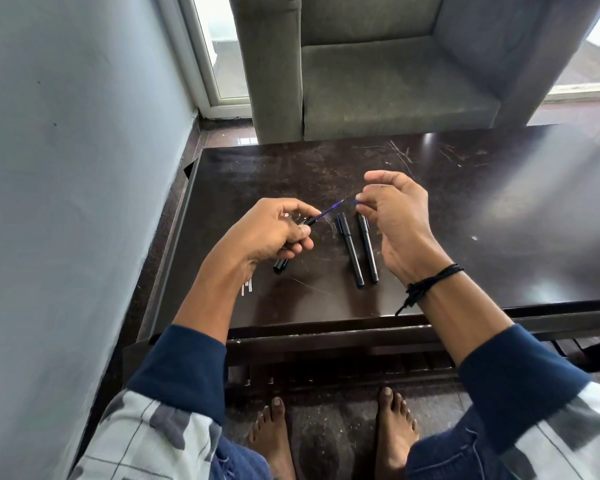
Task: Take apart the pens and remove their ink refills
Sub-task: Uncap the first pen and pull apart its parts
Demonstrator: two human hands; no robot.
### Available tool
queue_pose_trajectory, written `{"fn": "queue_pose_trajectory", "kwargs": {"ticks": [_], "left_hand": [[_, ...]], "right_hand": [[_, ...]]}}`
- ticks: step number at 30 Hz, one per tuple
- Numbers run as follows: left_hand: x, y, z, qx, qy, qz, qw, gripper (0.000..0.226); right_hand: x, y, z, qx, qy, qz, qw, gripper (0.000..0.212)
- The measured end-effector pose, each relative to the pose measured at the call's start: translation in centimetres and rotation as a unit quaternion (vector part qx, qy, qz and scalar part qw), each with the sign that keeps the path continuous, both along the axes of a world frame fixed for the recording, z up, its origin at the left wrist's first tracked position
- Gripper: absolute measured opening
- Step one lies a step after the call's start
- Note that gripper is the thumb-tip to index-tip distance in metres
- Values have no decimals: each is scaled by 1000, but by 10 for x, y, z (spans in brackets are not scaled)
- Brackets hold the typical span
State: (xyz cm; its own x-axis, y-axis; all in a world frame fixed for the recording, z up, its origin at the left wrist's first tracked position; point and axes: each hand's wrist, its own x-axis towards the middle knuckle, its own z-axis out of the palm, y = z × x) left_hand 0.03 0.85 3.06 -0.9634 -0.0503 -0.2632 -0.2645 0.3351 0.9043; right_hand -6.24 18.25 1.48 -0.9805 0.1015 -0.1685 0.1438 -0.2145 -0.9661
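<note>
My left hand (274, 230) grips a black pen barrel (280, 265) over the dark table (465, 202). The barrel's lower end sticks out under the palm, and a blue ink refill (329, 210) projects from its front end. My right hand (399, 216) is just right of the refill's tip and pinches a small blue piece (356, 201) between thumb and fingertips. Two black pens (351, 249) (368, 247) lie side by side on the table between my hands.
Small clear and metal parts (247, 287) lie on the table under my left wrist. A grey armchair (378, 81) stands behind the table. A wall (66, 168) runs close along the left. My bare feet (329, 434) are on the floor below the table's front edge.
</note>
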Motion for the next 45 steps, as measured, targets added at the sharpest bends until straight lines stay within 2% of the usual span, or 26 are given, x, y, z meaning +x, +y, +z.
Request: {"fn": "queue_pose_trajectory", "kwargs": {"ticks": [4,7,8,10,12,17,23,30,37,40,42,43,45], "left_hand": [[-2,-2,-1,9,37,52,998,28],[-4,-2,-2,21,59,79,995,28],[-4,-2,-1,23,63,82,994,28],[-4,-1,-2,21,66,82,994,29],[-4,-1,-2,17,65,77,995,30],[-5,-1,-4,15,61,73,995,31],[-5,-3,-5,18,63,71,995,30],[-6,-4,-6,16,67,70,995,30],[-6,-4,-6,13,67,70,995,30],[-6,-4,-6,13,66,72,995,30],[-6,-4,-6,14,62,75,995,29],[-6,-4,-6,19,59,76,995,29],[-5,-4,-5,41,48,77,995,28]], "right_hand": [[4,-1,1,68,1,97,993,33],[11,-8,-3,186,30,206,960,43],[13,-11,-5,259,57,228,937,47],[17,-14,-9,415,112,255,866,53],[23,-16,-13,496,138,277,812,58],[24,-18,-19,513,113,310,792,63],[24,-18,-22,527,100,317,782,57],[27,-18,-26,561,115,323,753,48],[25,-21,-34,572,123,312,749,43],[21,-18,-31,568,132,280,762,33],[16,-15,-26,541,113,244,797,22],[13,-14,-23,506,95,223,828,15],[9,-12,-17,377,52,197,904,6]]}}
